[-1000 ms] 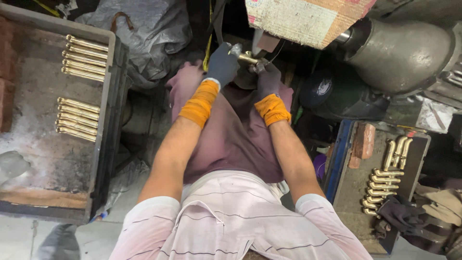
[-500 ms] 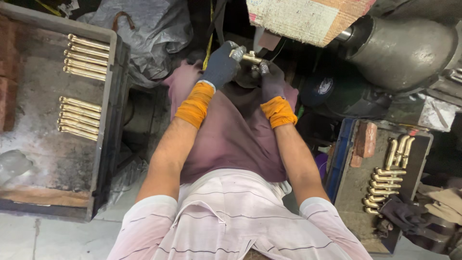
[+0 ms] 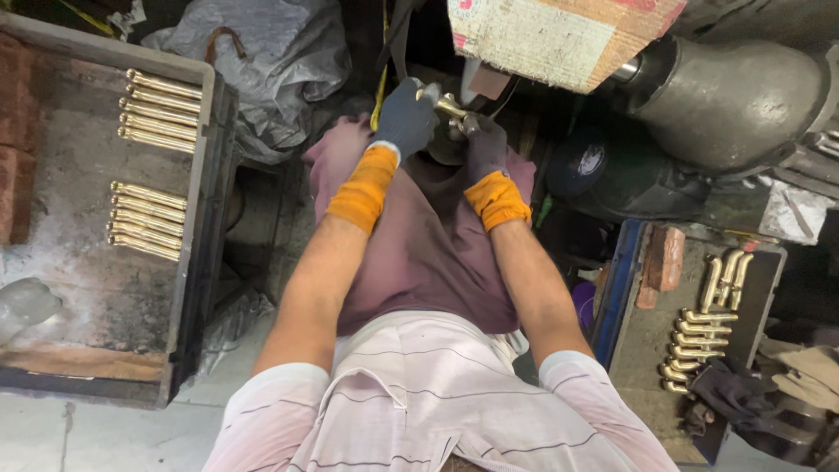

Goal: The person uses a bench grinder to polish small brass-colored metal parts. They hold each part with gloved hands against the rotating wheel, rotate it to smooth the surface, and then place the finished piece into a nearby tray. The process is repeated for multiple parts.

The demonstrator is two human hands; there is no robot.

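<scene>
Both my hands wear dark gloves with orange cuffs and hold one brass pipe piece [image 3: 447,105] between them, up against a polishing wheel [image 3: 450,144] that is mostly hidden behind the gloves. My left hand [image 3: 404,118] grips the pipe's left end. My right hand [image 3: 483,149] grips its right end, slightly lower. A maroon cloth [image 3: 428,253] covers my lap under my forearms.
A grey tray [image 3: 96,288] on the left carries two rows of brass pipes [image 3: 149,218]. A tray at right [image 3: 651,341] holds several curved brass pipes [image 3: 703,323] and a brick. A grey motor housing [image 3: 734,100] and a cardboard cover [image 3: 559,35] stand ahead.
Both hands have shifted slightly with the brass pipe against the wheel; the left hand has turned the piece a little. The trays are unchanged.
</scene>
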